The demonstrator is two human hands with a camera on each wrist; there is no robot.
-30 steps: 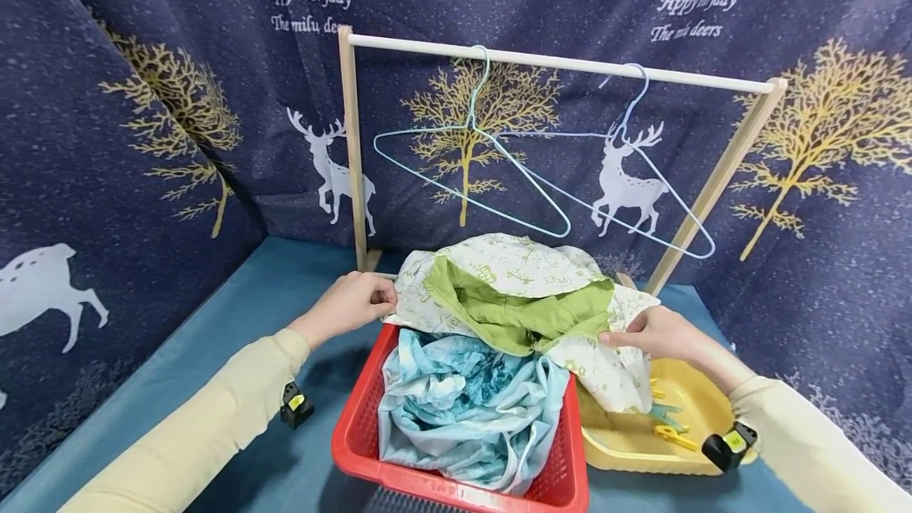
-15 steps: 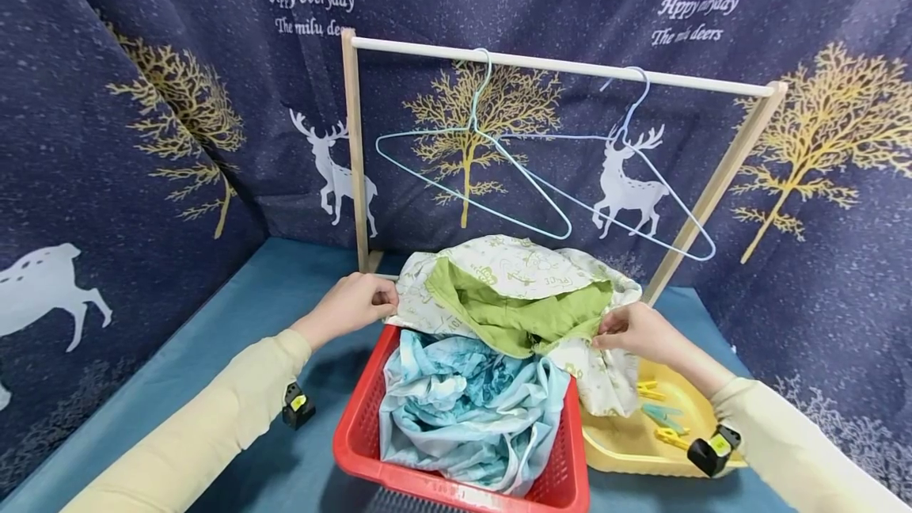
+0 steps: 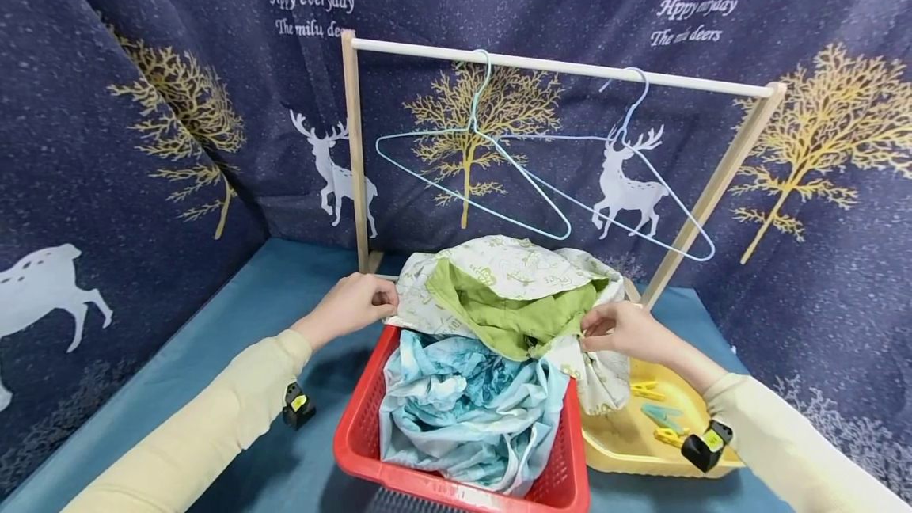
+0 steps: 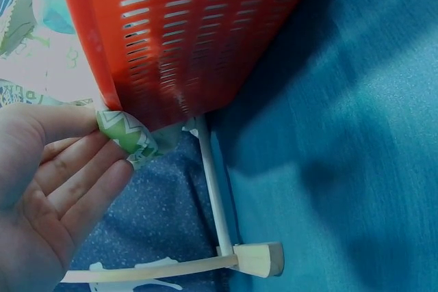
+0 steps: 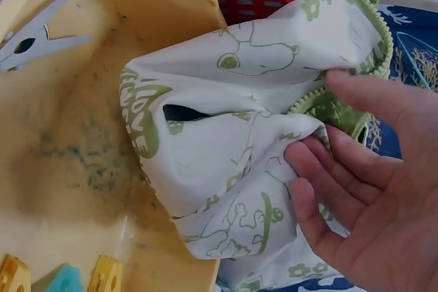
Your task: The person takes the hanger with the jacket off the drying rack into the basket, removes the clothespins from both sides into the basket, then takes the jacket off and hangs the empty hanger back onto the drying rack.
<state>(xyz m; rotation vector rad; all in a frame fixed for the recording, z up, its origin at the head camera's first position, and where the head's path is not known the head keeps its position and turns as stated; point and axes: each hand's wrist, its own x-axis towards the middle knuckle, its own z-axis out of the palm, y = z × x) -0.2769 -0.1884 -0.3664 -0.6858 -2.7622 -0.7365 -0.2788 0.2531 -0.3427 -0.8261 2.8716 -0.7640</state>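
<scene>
A white jacket [image 3: 513, 264] with green print and green lining lies over the back of a red basket [image 3: 342, 450]. Its zipped opening faces forward. My left hand [image 3: 356, 303] pinches a corner of the jacket at the basket's back left; in the left wrist view the green-and-white cloth [image 4: 123, 131] shows between thumb and fingers. On the other side my right hand [image 3: 627, 331] pinches the jacket's edge beside the zip, and a loose part of the printed cloth [image 5: 239, 169] droops over a yellow tub. Crumpled light-blue clothing [image 3: 463, 418] fills the basket in front.
The yellow tub [image 3: 613, 459] stands right of the basket, holding several clothespins [image 3: 663, 416]. Behind is a wooden rack [image 3: 351, 157] with a light-green hanger [image 3: 473, 200] and a blue hanger [image 3: 701, 253] on its white rail. Blue cloth [image 3: 285, 275] covers the table.
My right hand has moved left along the jacket's edge, gathering the cloth inward, so more clothespins show in the tub. My left hand has stayed in place.
</scene>
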